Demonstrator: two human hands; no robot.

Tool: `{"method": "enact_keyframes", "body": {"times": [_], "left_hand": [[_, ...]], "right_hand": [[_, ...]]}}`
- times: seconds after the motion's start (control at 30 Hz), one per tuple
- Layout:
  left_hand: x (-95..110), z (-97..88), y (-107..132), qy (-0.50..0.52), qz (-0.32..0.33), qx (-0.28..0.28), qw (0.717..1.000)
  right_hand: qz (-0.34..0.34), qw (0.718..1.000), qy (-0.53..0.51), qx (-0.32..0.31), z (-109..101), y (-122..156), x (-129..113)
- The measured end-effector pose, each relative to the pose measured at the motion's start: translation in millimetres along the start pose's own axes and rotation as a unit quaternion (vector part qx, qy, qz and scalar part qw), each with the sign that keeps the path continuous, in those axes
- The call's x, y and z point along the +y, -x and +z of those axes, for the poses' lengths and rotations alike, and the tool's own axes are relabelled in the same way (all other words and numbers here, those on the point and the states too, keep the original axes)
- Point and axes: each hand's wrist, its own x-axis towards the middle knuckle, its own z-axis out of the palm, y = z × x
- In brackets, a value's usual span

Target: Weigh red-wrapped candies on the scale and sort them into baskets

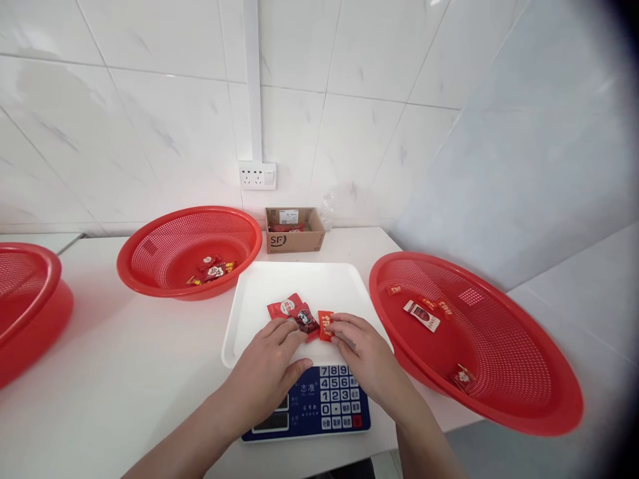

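Note:
A small orange-red packet (326,325) with pale lettering lies on the white tray (247,286) of a digital weighing scale. My right hand (367,356) pinches its right edge between thumb and fingers. Just left of it is a dark red wrapped packet (306,319), touched by the fingertips of my left hand (267,366). That hand's fingers are stretched out and its thumb stands apart over the scale's blue keypad (312,412). A red packet (284,306) with a round white mark lies behind, against the dark one. My left hand covers part of the display.
Red perforated baskets stand at the far left (30,319), back left (190,216) and right (559,399); the latter two hold several small packets. A cardboard box (295,241) with red packets sits behind the tray, beneath a wall socket (257,175).

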Motion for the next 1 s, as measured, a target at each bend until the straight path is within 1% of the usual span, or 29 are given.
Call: {"method": "enact_keyframes", "body": {"times": [0.1,0.23,0.37,0.5,0.57,0.67,0.77,0.9,0.97,1.0], "left_hand": [[-0.3,-0.3,-3.4,-0.020,-0.004,0.002,1.000],[-0.3,2.3,-10.4,-0.052,-0.008,-0.020,0.998],[-1.6,6.5,-18.3,-0.063,0.010,-0.031,0.998],[-2.8,5.7,-21.0,-0.069,0.002,-0.044,0.997],[-5.1,3.4,-19.6,-0.073,0.002,-0.039,0.997],[-11.1,0.1,-16.2,-0.088,-0.010,-0.018,0.996],[-16.3,-1.7,-14.8,-0.101,-0.025,-0.007,0.995],[-17.5,-2.5,-14.5,-0.106,-0.030,-0.019,0.994],[-18.1,-3.2,-11.4,-0.108,-0.024,-0.008,0.994],[-19.3,-3.7,-8.5,-0.107,-0.017,0.006,0.994]], "right_hand": [[-0.002,1.000,0.014,0.000,-1.7,-0.3,-0.3],[-0.012,0.999,0.030,-0.007,-2.8,-2.2,-3.5],[-0.027,0.998,0.057,0.012,-0.8,-7.8,-1.6],[-0.034,0.996,0.080,0.016,0.1,-12.0,1.8],[-0.024,0.996,0.080,0.011,-1.4,-11.3,1.4],[-0.015,0.997,0.072,0.004,-4.0,-8.3,-1.6],[-0.038,0.996,0.081,-0.006,-2.1,-7.5,-6.1],[-0.072,0.991,0.114,-0.020,3.9,-9.6,-14.0],[-0.077,0.989,0.125,-0.025,-0.4,-9.7,-16.3],[-0.079,0.988,0.127,-0.024,-6.2,-9.4,-15.8]]}}
